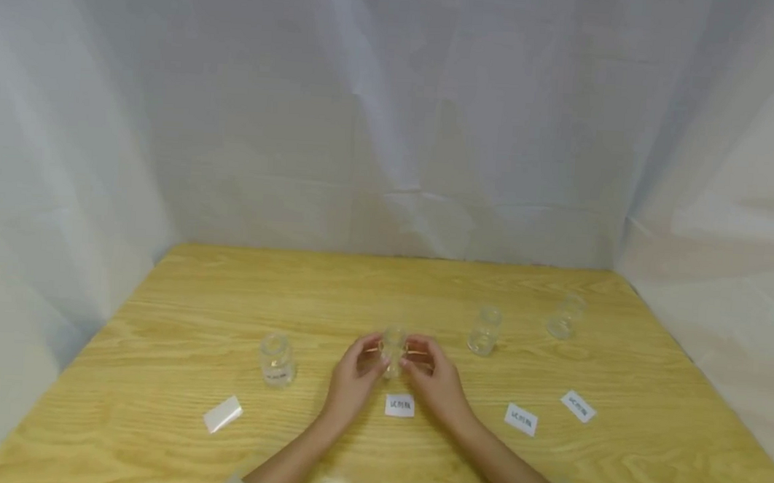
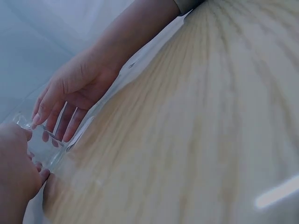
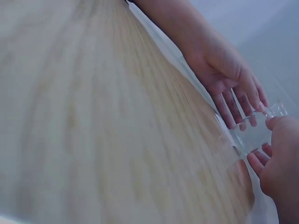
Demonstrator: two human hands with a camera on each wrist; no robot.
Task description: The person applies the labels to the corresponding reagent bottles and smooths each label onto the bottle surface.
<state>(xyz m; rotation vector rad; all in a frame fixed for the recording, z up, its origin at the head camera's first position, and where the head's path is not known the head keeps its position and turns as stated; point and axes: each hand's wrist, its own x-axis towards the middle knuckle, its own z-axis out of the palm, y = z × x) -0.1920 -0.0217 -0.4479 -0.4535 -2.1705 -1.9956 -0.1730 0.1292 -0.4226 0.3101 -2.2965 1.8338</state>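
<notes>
Between my two hands a small clear glass bottle (image 1: pixel 393 353) stands upright, near the table's middle. My left hand (image 1: pixel 356 375) grips it from the left, with fingers and thumb bent about its side. From the right my right hand (image 1: pixel 435 379) grips the same bottle in a mirrored way. Both wrist views show the glass bottle (image 2: pixel 44 142) with fingertips of each hand on it. Just in front of it lies a white paper label (image 1: pixel 400 405) with dark handwriting. A second glass bottle (image 1: pixel 276 360) on the left shows dark writing low on its front.
To the right stand two more glass bottles (image 1: pixel 484 330), the farther bottle (image 1: pixel 565 316) toward the back. Two written labels, a nearer label (image 1: pixel 521 419) and a farther label (image 1: pixel 578 406), lie before them. A blank white piece (image 1: pixel 223 414) lies front left. Pale sheeting (image 1: pixel 393 125) encloses the wooden table (image 1: pixel 159 332).
</notes>
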